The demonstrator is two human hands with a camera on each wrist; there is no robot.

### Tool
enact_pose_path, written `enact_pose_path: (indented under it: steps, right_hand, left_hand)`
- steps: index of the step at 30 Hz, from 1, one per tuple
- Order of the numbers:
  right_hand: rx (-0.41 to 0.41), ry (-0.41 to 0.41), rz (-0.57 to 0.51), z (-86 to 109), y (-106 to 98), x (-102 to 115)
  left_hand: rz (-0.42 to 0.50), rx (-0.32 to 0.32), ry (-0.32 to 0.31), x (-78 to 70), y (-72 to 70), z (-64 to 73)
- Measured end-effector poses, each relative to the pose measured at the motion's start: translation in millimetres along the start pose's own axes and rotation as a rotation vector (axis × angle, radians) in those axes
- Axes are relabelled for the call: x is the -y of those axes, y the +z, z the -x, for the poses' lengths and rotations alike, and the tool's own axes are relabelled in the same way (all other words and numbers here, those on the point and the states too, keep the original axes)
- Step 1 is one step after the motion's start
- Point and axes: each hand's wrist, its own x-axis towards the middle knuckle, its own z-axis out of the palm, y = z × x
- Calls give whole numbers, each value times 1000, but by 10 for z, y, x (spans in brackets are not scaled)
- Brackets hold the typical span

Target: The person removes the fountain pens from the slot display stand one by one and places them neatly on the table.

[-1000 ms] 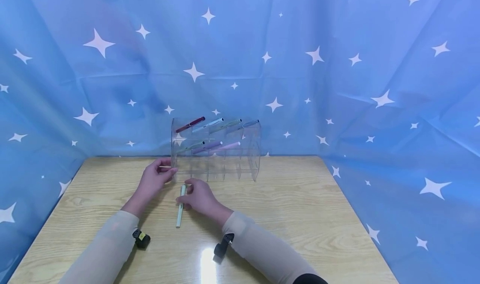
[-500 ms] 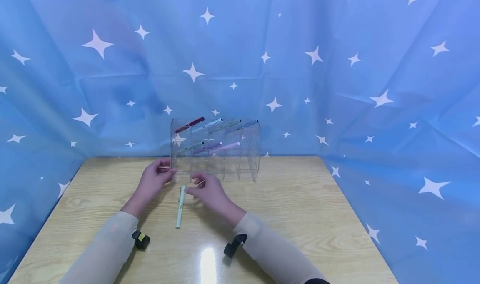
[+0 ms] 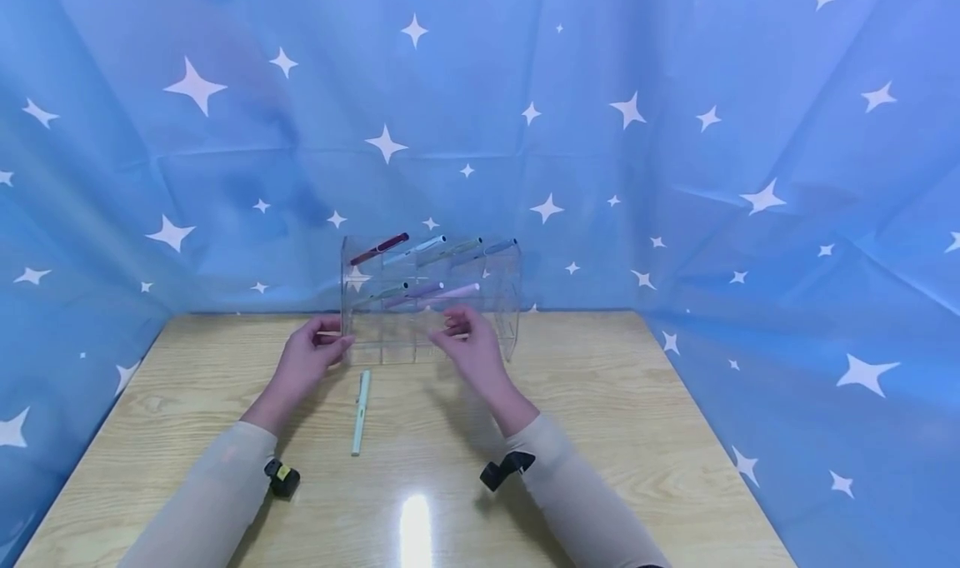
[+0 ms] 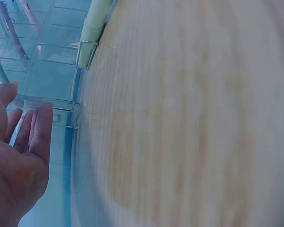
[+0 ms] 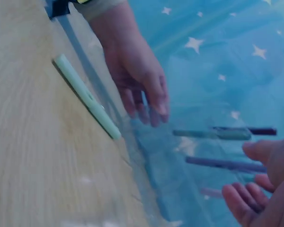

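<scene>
A clear tiered pen rack stands at the table's back. My left hand rests at its left side wall; in the left wrist view the fingers are fairly straight, tips at the clear edge, thumb apart. My right hand hovers before the rack's lower right part, fingers loosely bent with nothing between them. A mint-green pen lies on the table in front of the rack's left end, clip end toward the rack. The rack's middle tier bears a green pen, a purple pen and a pink pen.
On the top tier lean a dark red pen, a light blue pen, a green pen and a blue pen. A blue star-patterned cloth hangs behind the wooden table.
My right hand has let go of the mint-green pen, leaving it on the table, and moved right and up to the rack's lower front. The left hand has stayed put.
</scene>
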Motion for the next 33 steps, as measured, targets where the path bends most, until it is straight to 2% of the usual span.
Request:
enact_pose_path:
  steps: [8,12,23,33]
  right_hand:
    - [-165,-30,-52,-127,-266,-5]
    - [-202,-34,-61,-213,-369,-44]
    - [-134,-54,-25,-391,-451,-88]
    - [-44,-22,-93,-515,-404,-110]
  left_hand:
    - [-10,-10,-2,-30,10,6]
    - [-17,-11,4,-23,12,-9]
    - [-23,-4,6,22,-10,-39]
    - [-19,0,-4,28,-8,-30]
